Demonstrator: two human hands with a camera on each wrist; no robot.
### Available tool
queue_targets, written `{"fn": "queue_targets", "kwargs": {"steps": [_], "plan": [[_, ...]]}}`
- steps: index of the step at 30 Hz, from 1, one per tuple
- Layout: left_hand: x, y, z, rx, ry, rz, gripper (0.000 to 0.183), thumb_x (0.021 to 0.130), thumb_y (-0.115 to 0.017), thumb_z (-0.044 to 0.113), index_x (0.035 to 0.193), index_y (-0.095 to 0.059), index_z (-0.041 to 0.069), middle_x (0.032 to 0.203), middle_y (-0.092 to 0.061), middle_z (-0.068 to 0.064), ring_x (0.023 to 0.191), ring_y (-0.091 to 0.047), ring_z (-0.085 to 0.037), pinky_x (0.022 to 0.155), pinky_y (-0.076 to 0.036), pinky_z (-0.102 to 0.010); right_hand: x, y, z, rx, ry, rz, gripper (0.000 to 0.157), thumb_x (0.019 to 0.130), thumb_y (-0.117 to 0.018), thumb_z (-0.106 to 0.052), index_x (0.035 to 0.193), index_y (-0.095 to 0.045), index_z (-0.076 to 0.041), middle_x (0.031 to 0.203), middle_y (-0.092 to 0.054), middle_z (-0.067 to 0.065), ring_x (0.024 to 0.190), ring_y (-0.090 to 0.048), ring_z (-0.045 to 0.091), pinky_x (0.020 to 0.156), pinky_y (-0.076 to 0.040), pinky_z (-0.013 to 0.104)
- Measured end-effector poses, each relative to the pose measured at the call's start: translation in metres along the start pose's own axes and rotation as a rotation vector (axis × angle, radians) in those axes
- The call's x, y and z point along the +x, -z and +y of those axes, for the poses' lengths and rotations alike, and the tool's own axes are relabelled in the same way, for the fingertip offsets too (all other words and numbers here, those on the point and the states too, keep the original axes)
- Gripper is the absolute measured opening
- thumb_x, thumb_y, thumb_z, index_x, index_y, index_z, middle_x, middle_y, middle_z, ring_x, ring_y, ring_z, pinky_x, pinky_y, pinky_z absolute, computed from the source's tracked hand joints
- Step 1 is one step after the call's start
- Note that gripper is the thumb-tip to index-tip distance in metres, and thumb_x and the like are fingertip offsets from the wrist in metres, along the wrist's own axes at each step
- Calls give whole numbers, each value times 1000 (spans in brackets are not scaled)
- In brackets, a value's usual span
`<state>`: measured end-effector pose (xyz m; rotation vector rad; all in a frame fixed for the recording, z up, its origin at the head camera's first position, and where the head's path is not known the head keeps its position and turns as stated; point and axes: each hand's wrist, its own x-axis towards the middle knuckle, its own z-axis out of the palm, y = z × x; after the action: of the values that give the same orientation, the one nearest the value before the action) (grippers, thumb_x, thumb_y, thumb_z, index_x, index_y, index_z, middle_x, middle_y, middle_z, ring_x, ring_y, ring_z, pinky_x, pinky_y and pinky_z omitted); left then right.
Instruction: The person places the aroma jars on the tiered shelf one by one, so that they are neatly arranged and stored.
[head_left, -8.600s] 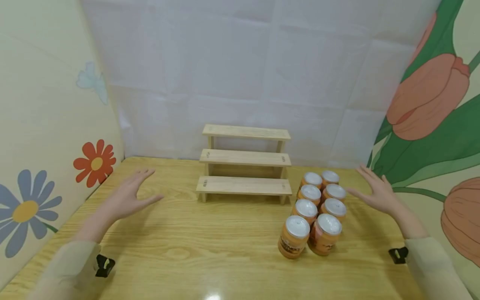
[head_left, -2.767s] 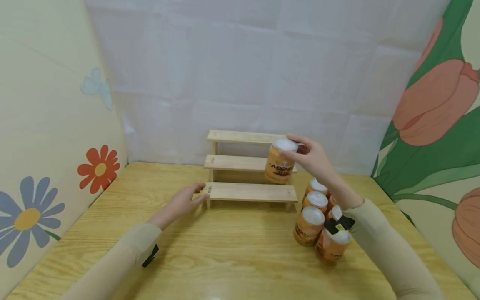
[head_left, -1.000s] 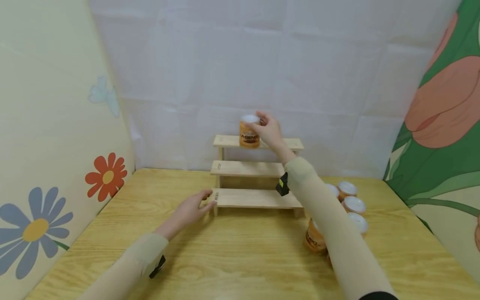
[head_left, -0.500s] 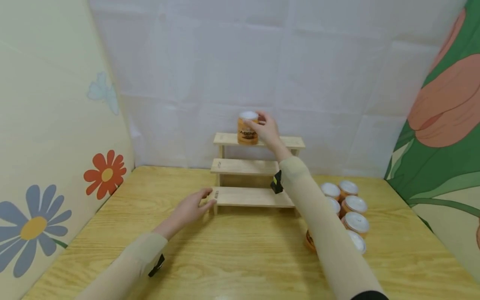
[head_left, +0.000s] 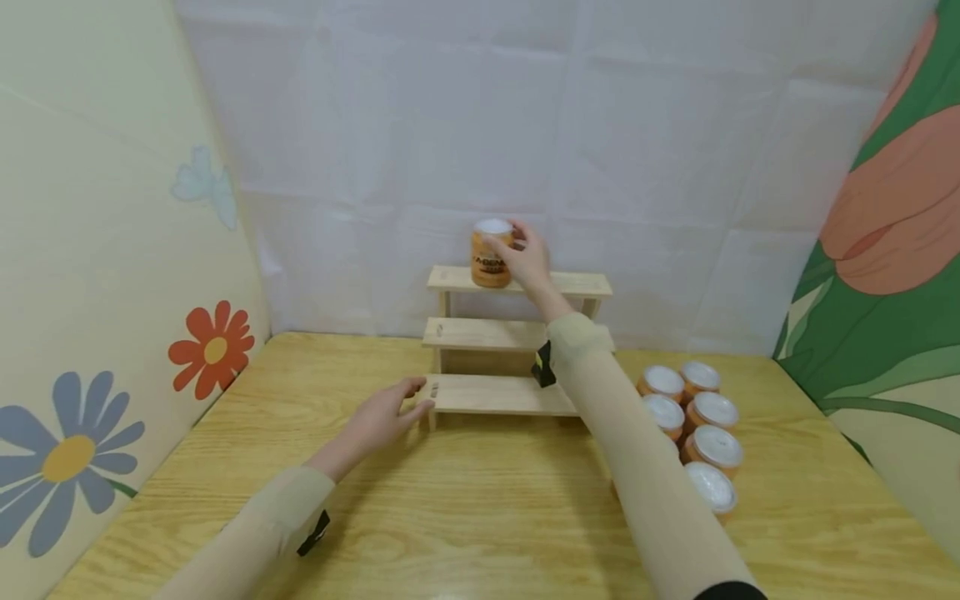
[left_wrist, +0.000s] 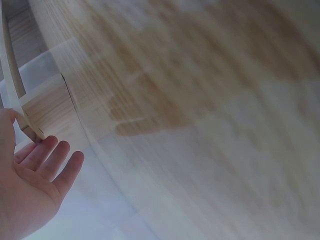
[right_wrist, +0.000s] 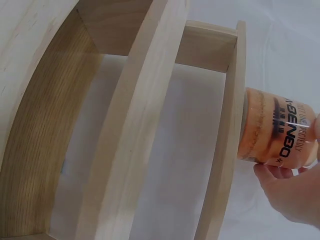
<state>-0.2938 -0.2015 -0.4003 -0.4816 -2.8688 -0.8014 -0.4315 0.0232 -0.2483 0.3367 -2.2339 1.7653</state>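
My right hand (head_left: 528, 260) grips an orange can (head_left: 491, 268) with a pale lid, upright at the top board of a three-step wooden display rack (head_left: 487, 333). In the right wrist view the can's base (right_wrist: 250, 125) meets the top board, and my fingers and thumb lie round its lid end. My left hand (head_left: 381, 417) is at the left end of the lowest board. Thumb and fingers pinch that board end (left_wrist: 32, 131) in the left wrist view, the other fingers spread loosely.
Several orange cans (head_left: 711, 446) stand in two rows on the wood-grain table (head_left: 465, 508) right of the rack. My right sleeve (head_left: 637, 450) hides some of them. A white sheet (head_left: 405, 125) hangs behind; flowered panels (head_left: 97, 275) stand at the sides.
My right hand has lifted one can from the group to the top board, lately shifting it slightly left. My left hand moved earlier to the rack's lowest board and stays there.
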Motion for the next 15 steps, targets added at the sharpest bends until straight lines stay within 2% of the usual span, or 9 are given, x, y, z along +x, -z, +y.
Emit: {"fn": "queue_targets", "kwargs": {"steps": [6, 11, 15], "plan": [[1, 3, 4, -9, 6, -8, 57, 97, -50, 39, 139, -41, 1, 133, -52, -23, 118, -53, -38, 97, -44, -53, -1, 1, 0, -21, -1, -5, 65, 86, -68, -36, 141, -42, -12, 140, -45, 11, 129, -44, 25, 106, -40, 33], [2, 5, 2, -4, -8, -7, 56, 97, -51, 36, 139, -41, 0, 134, -51, -23, 118, -53, -38, 97, -44, -53, -2, 8, 1, 19, -5, -71, 72, 86, -68, -35, 146, -34, -12, 149, -36, 10, 137, -34, 23, 111, -33, 33], [1, 4, 1, -11, -10, -8, 56, 97, -51, 35, 139, -41, -1, 134, -51, -23, 119, -52, -38, 97, -44, -53, -6, 21, 3, 36, -43, -123, 77, 84, -69, -38, 147, -31, -14, 150, -34, 7, 138, -33, 22, 110, -35, 35]]}}
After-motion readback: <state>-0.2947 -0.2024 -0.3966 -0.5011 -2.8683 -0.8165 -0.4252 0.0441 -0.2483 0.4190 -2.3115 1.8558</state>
